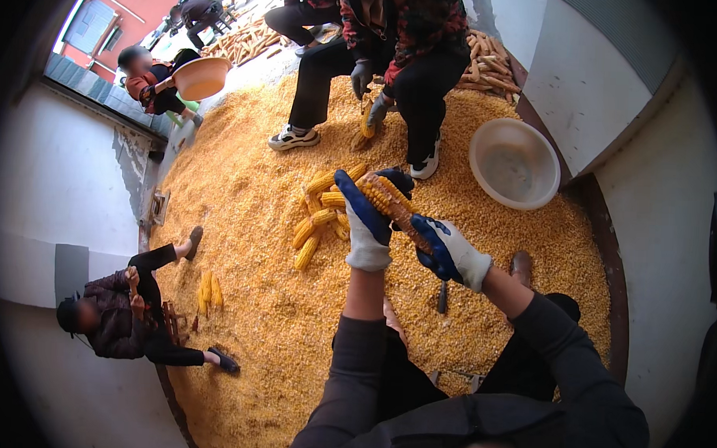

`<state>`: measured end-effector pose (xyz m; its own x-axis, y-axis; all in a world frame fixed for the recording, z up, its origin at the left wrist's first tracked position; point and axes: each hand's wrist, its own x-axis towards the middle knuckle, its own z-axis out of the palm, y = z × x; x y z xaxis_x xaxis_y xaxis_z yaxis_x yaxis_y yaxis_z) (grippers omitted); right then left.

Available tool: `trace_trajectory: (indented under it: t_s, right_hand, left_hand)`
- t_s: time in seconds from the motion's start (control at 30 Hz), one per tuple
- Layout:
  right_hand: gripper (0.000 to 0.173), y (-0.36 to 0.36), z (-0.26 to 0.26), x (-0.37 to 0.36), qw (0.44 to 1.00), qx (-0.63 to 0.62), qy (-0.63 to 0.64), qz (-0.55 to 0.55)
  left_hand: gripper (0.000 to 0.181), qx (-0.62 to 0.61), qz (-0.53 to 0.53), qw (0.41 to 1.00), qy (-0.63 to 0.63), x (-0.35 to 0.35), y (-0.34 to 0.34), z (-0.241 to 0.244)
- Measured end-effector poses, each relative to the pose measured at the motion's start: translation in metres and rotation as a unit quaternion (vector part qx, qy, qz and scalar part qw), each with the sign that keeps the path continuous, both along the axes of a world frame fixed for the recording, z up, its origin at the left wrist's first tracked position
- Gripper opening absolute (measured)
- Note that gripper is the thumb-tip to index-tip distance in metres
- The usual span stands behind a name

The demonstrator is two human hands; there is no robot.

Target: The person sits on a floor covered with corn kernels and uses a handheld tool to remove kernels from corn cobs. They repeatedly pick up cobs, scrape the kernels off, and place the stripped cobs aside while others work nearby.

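A partly shelled corn cob [389, 198] spans both my hands, its kernels left in rows at the upper end and the brownish core bare lower down. My left hand [367, 218], in a white and blue coated work glove, grips the upper part. On the bare lower end closes my right hand [452, 251], gloved the same way. Just beyond my left hand lies a small heap of yellow corn ears [320, 214] on the loose kernels [263, 238]. A dark-handled tool [442, 297] stands in the kernels below my right hand; its tip is hidden.
A pale plastic basin [514, 164] rests at the right by the wall. Opposite me, a person with gloved hands [371, 100] holds an ear. Another person [115, 316] sits at the left near several ears [210, 291]. Farther back, someone carries an orange basin [201, 78]. Bare cobs [488, 65] are piled behind.
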<state>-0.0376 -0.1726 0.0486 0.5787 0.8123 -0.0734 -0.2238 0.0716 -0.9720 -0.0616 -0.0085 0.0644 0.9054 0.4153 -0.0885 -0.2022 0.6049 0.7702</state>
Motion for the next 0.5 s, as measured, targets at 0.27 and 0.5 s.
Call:
trace_trajectory:
  t_s: [0.27,0.5]
  right_hand:
    - [0.029,0.002,0.006,0.003,0.988,0.031,0.136,0.062]
    - [0.035,-0.009,0.007,0.011,0.896,0.102,0.404,0.152]
  left_hand:
    - [0.064,0.17,0.199,0.959,0.107,-0.009,-0.005,0.001]
    - [0.066,0.069,0.174,0.976,0.112,-0.007,-0.007,0.0]
